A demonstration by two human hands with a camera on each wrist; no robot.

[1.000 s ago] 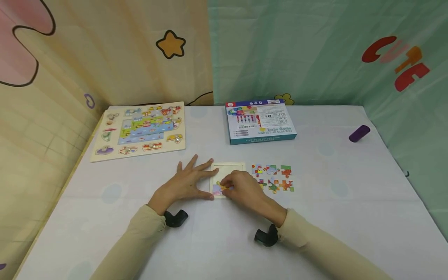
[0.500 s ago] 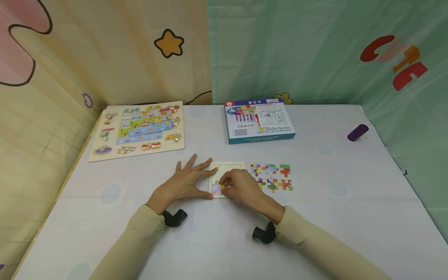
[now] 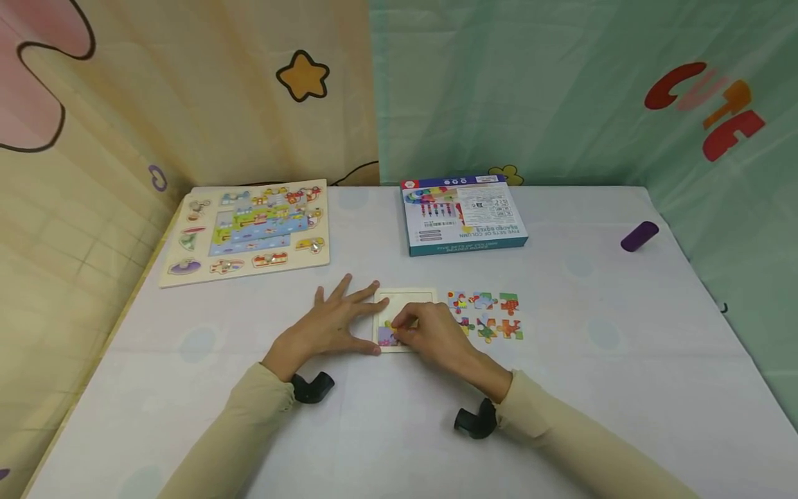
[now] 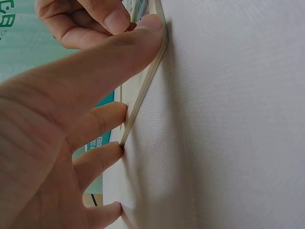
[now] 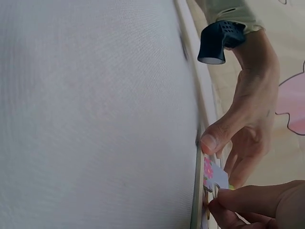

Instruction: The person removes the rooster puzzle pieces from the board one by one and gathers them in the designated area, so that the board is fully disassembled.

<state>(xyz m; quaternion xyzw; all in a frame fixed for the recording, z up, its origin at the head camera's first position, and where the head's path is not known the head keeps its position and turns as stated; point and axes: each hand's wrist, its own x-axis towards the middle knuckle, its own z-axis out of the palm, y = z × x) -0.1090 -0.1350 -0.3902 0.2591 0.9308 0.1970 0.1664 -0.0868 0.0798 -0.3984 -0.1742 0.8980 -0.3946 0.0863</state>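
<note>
A small wooden puzzle tray [image 3: 408, 299] lies in front of me, its upper part bare. My left hand [image 3: 330, 322] has its fingers spread along the tray's left side. In the left wrist view its thumb [image 4: 151, 32] rests on the tray's corner. My right hand [image 3: 436, 336] pinches a jigsaw piece [image 5: 214, 172] with pink flowers on lilac at the tray's lower left. That piece stands tilted up from the tray in the right wrist view. Loose jigsaw pieces [image 3: 486, 327] lie in two rows right of the tray, the nearest partly behind my right hand.
A wooden knob puzzle board [image 3: 249, 269] with picture sheets on it lies at the back left. Behind the tray sits a flat boxed toy set [image 3: 467, 218]. A purple cylinder [image 3: 639, 236] lies far right. Curtains hang along the back and sides.
Both hands stay almost in place. The right fingertips shift slightly, and the lilac piece beneath them looks darker and differently angled than before.
</note>
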